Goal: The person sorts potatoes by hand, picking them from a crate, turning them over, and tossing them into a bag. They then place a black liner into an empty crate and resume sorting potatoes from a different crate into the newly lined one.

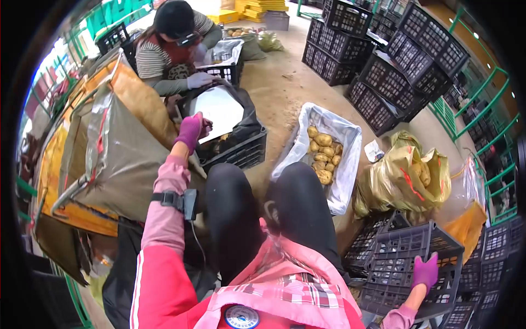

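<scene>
My left hand (192, 131), in a purple glove, has its fingers closed at the near edge of a white sheet (220, 112). That sheet lies over a black crate (235, 152) lined with a dark bag, and a little of the contents peeks out below it. Out to the right, my right hand (426, 272), also purple-gloved, grips the side of an empty black plastic crate (392, 271). Between the two, in front of my knees, potatoes (324, 149) lie in a crate lined with white plastic (346, 186).
A co-worker (172, 52) with a grey glove (200, 80) sits across the lined crate. Stacked black crates (378, 82) stand at the back right. A gold-coloured sack (397, 175) sits right of the potatoes; large brown and orange sacks (118, 142) fill the left.
</scene>
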{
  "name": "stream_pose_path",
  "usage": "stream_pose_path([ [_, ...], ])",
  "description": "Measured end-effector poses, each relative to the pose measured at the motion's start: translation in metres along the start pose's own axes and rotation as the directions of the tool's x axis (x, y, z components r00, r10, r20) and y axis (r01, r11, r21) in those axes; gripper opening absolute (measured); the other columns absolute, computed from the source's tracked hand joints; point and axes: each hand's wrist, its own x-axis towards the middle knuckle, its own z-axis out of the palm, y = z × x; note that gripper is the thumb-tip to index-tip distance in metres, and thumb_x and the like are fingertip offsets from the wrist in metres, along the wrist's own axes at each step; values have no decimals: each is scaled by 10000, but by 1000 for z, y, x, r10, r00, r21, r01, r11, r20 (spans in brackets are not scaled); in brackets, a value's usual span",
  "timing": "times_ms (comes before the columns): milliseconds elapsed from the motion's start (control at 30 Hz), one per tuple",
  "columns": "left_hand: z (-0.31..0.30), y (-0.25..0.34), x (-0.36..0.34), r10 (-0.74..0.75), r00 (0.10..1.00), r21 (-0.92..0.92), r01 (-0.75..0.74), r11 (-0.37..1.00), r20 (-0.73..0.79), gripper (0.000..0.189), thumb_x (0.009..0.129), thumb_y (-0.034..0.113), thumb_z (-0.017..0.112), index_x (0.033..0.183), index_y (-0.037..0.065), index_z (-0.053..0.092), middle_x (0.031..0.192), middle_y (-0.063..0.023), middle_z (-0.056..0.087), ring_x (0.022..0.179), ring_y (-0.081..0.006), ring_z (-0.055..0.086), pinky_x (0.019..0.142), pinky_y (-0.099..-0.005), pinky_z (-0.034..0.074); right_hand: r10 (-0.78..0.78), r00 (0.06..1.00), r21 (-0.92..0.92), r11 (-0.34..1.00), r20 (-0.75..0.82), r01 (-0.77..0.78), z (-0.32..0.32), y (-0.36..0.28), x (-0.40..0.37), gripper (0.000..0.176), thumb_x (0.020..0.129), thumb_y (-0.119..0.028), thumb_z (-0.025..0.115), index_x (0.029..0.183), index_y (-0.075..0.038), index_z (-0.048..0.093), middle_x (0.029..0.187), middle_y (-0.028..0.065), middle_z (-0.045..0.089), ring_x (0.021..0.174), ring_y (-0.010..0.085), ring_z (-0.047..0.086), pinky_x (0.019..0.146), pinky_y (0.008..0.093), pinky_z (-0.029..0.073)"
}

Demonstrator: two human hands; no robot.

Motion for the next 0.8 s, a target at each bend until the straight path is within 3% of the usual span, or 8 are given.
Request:
stream_pose_path([
  [33,1,0,-3,7,1000,-4,-7,1000,-16,428,992,359,438,866,17,662,795,-118,683,619,-203,649,558,-295,515,-74,981,41,997,179,67,-4,8,6,491,812,-320,708,1206,-46,602,1090,201,683,956,338,678,823,450,521],
  [133,-3,-6,8,-51,996,-5,52,999,72,468,1008,391,427,900,15,684,837,-90,693,660,-191,652,600,-323,522,-116,972,314,948,203,48,-12,7,16,341,840,-283,692,1041,-14,634,832,154,697,662,272,678,635,389,527],
  [233,-5,-7,7,-37,996,-32,40,999,76,484,1017,414,423,935,14,684,887,-87,694,727,-188,655,651,-319,524,-132,977,336,939,165,71,-27,54,63,233,880,-210,666,958,6,626,624,63,607,474,161,579,449,319,453],
  [367,-17,-6,6,-22,995,6,21,1000,96,447,1017,383,442,935,13,678,868,-73,678,722,-167,644,629,-302,509,14,998,682,730,59,-51,-98,171,111,233,904,-203,655,995,9,624,763,80,631,509,166,598,439,287,500],
  [500,-17,-12,24,-50,990,-27,55,998,134,426,1024,381,435,898,50,672,829,-50,661,717,-136,635,609,-270,500,70,985,678,733,-160,58,-193,257,120,322,934,-353,651,871,-40,612,640,47,578,509,132,539,492,281,453],
  [567,-7,-10,24,-46,987,-46,54,998,153,437,1024,398,433,917,52,679,844,-50,663,727,-140,636,613,-267,498,260,943,728,685,-209,-28,-251,234,77,352,922,-404,657,853,-59,630,704,28,602,626,127,557,631,288,458],
  [633,-1,-7,20,-42,984,-46,51,998,171,447,1023,412,430,938,51,679,871,-54,670,753,-147,639,642,-271,501,395,860,801,598,-323,26,-285,231,46,421,919,-411,664,1091,-27,662,873,58,646,762,136,584,724,279,478],
  [800,1,-10,30,-61,980,-57,73,996,189,478,1022,443,429,983,31,670,852,-63,659,754,-161,620,676,-277,492,214,828,791,489,-518,369,-343,173,23,447,959,-348,618,1205,26,622,986,89,682,848,176,638,831,303,505],
])
